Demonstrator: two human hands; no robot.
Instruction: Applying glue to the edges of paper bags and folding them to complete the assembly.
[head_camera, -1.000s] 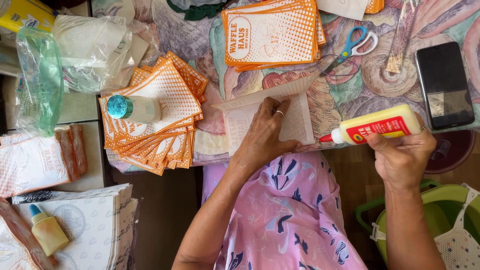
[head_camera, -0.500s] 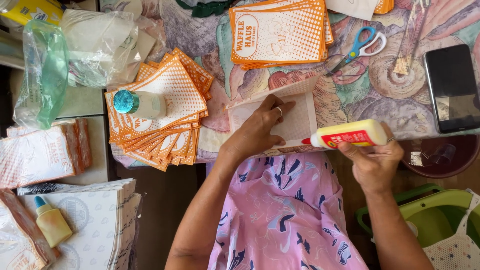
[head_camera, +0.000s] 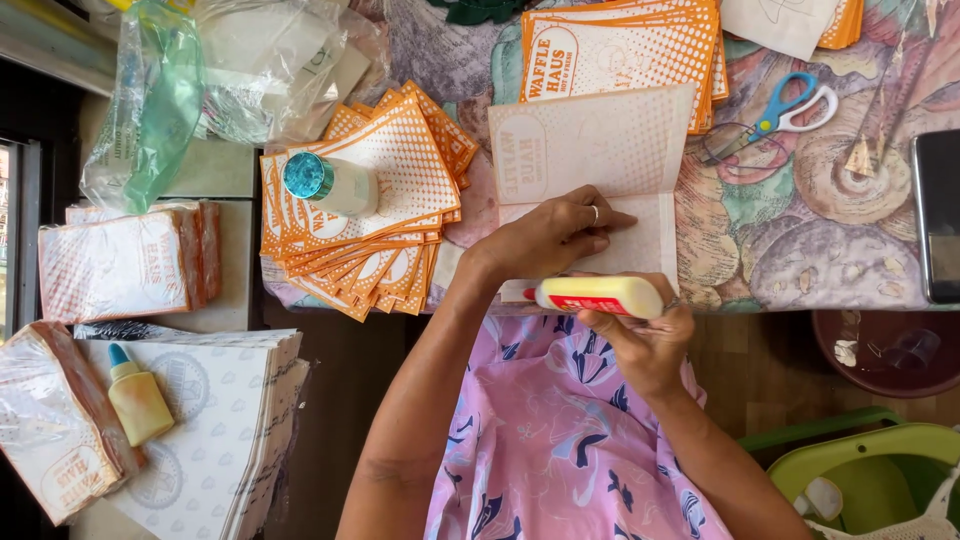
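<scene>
My left hand (head_camera: 555, 235) lies flat on a pale, unfolded paper sheet (head_camera: 600, 150) at the table's near edge, pressing its lower flap down. My right hand (head_camera: 640, 335) grips a cream glue bottle with a red label (head_camera: 598, 295), held sideways with its nozzle pointing left along the sheet's bottom edge. A fanned pile of orange-printed paper bags (head_camera: 370, 215) lies just left of the sheet, with a small bottle with a teal cap (head_camera: 330, 183) lying on top of it.
Another orange bag stack (head_camera: 620, 45) and blue-handled scissors (head_camera: 790, 105) lie at the back. A dark phone (head_camera: 938, 215) sits at the right edge. Plastic bags (head_camera: 160, 100), wrapped bundles (head_camera: 120, 265), white sheets (head_camera: 220, 420) and a yellow glue bottle (head_camera: 135, 395) are at left; a green bin (head_camera: 860, 470) at lower right.
My right hand has carried the glue bottle leftwards from beside the sheet to its bottom edge. My left hand stays pressed on the sheet, which now lies unfolded.
</scene>
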